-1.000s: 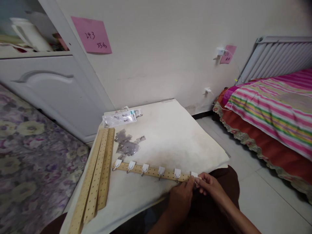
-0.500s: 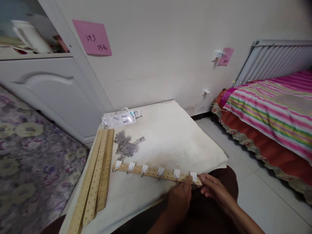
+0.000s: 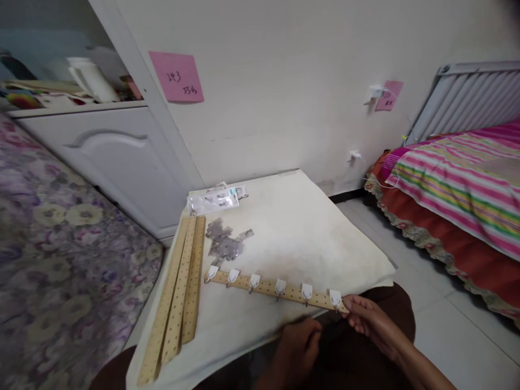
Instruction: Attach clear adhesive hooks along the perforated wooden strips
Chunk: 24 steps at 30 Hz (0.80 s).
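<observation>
A perforated wooden strip (image 3: 266,287) lies slantwise along the near side of the table, with several white hooks (image 3: 280,287) spaced along it. My right hand (image 3: 368,317) pinches its right end between thumb and fingers, just beyond the last white hook (image 3: 335,298). Below the strip, at the table's near edge, my left hand (image 3: 296,346) is curled closed and apart from it. No object shows in its fingers, though their inner side is turned away. Left of the strip, several longer perforated wooden strips (image 3: 176,292) lie side by side.
Small clear-grey pieces (image 3: 227,244) are heaped on the covered table (image 3: 309,222). Behind them lies a plastic package (image 3: 213,200). A white cabinet (image 3: 122,157) and flowered cloth (image 3: 60,260) stand left, a bed with a striped cover (image 3: 459,168) right.
My left hand has let go of the strip and drawn back toward me. My right hand keeps its pinch on the strip's end. The whole view has shifted slightly.
</observation>
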Tool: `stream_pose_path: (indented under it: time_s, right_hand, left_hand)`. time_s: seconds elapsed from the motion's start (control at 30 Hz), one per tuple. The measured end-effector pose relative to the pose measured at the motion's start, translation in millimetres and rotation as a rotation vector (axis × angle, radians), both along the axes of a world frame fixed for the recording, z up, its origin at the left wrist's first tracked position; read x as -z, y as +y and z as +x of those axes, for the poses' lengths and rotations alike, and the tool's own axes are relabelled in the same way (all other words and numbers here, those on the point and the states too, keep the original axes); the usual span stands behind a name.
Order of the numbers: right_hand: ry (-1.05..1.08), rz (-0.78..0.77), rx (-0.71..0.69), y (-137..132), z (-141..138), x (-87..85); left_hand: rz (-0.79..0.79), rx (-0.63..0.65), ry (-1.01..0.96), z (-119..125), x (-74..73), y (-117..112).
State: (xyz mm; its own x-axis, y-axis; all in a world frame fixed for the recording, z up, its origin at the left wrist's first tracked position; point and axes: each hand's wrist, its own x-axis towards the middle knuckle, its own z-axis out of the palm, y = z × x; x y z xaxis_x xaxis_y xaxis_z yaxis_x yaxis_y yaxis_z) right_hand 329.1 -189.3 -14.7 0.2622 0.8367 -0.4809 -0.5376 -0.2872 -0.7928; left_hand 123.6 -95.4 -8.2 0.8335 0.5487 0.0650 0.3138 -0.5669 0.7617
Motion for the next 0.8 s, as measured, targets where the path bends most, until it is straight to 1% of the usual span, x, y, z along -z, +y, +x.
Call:
stream_pose_path:
  time_s: [0.17, 0.27, 0.4, 0.5, 0.6, 0.73, 0.8]
  right_hand:
    - [0.0, 0.041, -0.025, -1.4, 0.4, 1.8]
    - [0.007, 0.052, -0.032, -4.5, 1.6, 5.9]
    - [-0.019, 0.022, -0.036, -11.9, 3.3, 8.3]
    - [-0.027, 0.026, -0.04, -18.9, 2.9, 2.9]
    - [-0.009, 0.033, -0.009, -24.4, 3.5, -7.4]
    - [0.023, 0.05, 0.064, -23.5, 11.6, -20.5]
    - [0.056, 0.065, 0.132, -18.3, 18.4, -25.2]
  left_hand:
    - [-0.077, -0.058, 0.035, -14.4, 5.4, 0.1]
    - [-0.08, -0.056, 0.062, -19.0, 7.0, -1.8]
    - [-0.112, -0.053, 0.092, -20.3, 6.7, -3.5]
    - [-0.135, -0.043, 0.108, -20.1, 6.3, -4.0]
    - [-0.142, -0.03, 0.128, -21.0, 9.6, -4.1]
    - [-0.167, -0.023, 0.237, -20.7, 23.9, -0.7]
    - [-0.182, 0.017, 0.271, -17.5, 32.4, 3.8]
